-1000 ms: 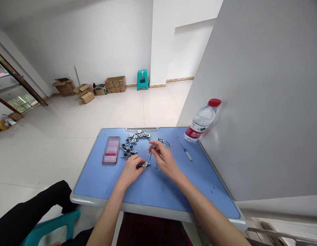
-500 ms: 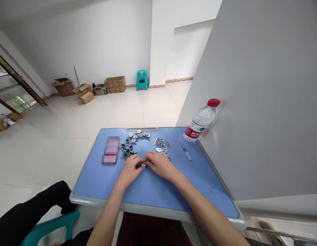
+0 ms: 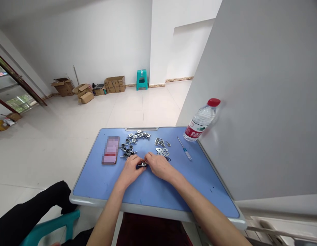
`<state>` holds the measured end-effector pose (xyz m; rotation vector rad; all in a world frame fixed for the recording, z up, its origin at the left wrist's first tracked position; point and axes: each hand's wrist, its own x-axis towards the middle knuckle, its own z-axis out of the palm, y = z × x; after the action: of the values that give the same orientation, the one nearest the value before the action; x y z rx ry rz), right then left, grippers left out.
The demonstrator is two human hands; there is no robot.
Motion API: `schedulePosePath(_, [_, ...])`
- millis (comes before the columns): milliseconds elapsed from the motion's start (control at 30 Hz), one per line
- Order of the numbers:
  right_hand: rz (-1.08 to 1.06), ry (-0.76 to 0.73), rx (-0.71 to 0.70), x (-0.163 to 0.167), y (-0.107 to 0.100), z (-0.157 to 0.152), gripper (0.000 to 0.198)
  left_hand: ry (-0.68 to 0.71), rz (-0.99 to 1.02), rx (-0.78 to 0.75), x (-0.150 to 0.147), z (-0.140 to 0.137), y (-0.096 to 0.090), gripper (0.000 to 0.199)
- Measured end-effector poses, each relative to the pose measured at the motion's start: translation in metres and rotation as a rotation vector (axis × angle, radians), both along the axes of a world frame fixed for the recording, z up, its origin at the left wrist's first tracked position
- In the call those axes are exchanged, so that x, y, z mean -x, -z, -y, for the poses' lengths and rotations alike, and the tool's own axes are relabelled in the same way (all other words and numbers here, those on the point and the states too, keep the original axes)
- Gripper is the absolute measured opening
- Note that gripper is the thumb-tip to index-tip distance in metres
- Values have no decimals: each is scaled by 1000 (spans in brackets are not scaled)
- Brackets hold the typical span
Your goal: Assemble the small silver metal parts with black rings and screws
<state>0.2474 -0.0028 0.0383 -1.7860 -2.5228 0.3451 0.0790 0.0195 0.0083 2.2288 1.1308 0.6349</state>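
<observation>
A small silvery metal part (image 3: 143,165) with a dark section sits between my two hands, low over the blue tabletop (image 3: 158,191). My left hand (image 3: 131,169) is closed round it from the left. From the right, the bent thumb and fingers of my right hand (image 3: 157,164) pinch at its upper edge; the fingers partly hide what they grip. Just beyond the left hand lies a cluster of metal parts with black round pieces (image 3: 127,150). Flat metal plates (image 3: 162,150) lie past the right hand, with a dark ring (image 3: 168,159) beside them.
A phone (image 3: 111,150) lies at the table's left. On the right are a blue-handled screwdriver (image 3: 184,149) and a leaning water bottle (image 3: 201,121) by the grey panel (image 3: 250,102). Someone's black-clad leg (image 3: 40,205) is at lower left. Cardboard boxes (image 3: 114,84) and a stool (image 3: 142,79) stand by the wall.
My right hand has shifted and turned slightly, uncovering more of the dark ring and plates. The metal part between the hands has tilted a little; the left hand stays almost still.
</observation>
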Motion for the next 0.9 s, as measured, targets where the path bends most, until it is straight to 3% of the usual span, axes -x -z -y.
schedulePosePath(300, [-129,-34,-12,-5,9,0,18,4,32,27,1,-1,1,12])
schedulePosePath(500, [-742,121,-102,-16,6,0,14,-17,10,7,1,1,-1,12])
schedulePosePath(667, [-1128,292,100,-17,7,-8,34,-9,-7,22,1,2,-5,15])
schedulePosePath(733, [-1198,327,133,-16,9,-10,42,-4,-13,22,1,2,-6,16])
schedulePosePath(900, [-1158,327,23,-19,13,-12,42,-3,-21,8,1,1,-5,17])
